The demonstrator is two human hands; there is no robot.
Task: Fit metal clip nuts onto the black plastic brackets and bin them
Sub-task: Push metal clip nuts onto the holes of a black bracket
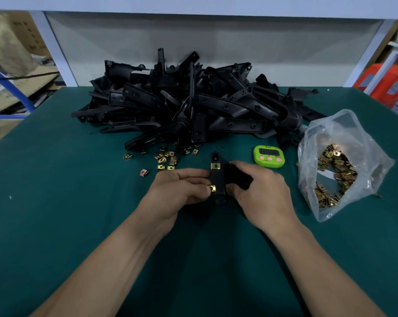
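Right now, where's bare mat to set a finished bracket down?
Free: green mat left of the left hand and loose brass clip nuts; also near edge right of the right hand. Crowded: black plastic bracket pile behind, lime-green timer and clear plastic bag of nuts right.

left hand bare, thumbnail cut short | right hand bare, knuckles and finger backs showing | left forearm bare to the frame's bottom edge, tendon lines along it | right forearm bare likewise, wrist uncovered
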